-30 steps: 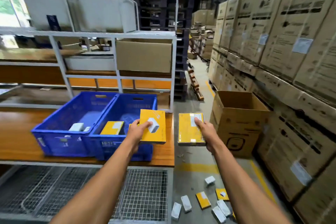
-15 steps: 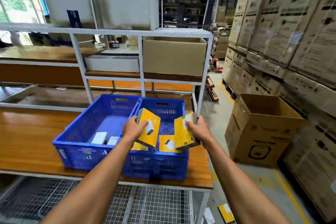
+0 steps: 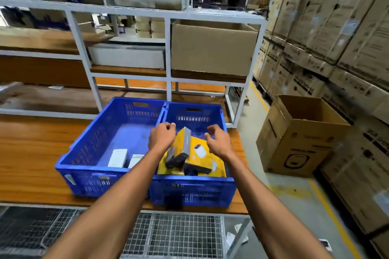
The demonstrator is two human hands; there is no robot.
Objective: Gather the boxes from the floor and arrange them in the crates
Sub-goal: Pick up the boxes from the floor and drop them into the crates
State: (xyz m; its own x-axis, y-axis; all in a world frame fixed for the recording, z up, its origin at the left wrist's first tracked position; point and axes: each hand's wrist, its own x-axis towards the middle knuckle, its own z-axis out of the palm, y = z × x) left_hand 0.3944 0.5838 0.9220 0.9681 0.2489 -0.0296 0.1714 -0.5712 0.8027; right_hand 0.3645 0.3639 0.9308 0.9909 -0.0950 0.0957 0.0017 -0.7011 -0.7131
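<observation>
Two blue crates stand side by side at the right end of the wooden worktop [image 3: 31, 153], their inner walls touching. The left crate [image 3: 88, 153] holds two small white boxes [image 3: 117, 157] near its front wall, and the rest of its floor is bare. The right crate [image 3: 189, 191], at the worktop's right edge, holds several yellow boxes [image 3: 202, 153] lying in a loose pile; one of them stands tilted on its edge between the two hands, with its grey side showing.

Both hands hang over the right crate and hold nothing. The left hand [image 3: 162, 137] is above the wall shared by the crates, its fingers loosely curled. The right hand [image 3: 219, 141] is above the crate's right side, its fingers bent and spread apart, clear of the boxes below.

On the shelf behind the crates sit an open cardboard box [image 3: 212, 48] and a white tray [image 3: 126, 57]. An open carton [image 3: 299, 136] stands on the floor to the right, in front of stacked cartons [image 3: 336, 17].
</observation>
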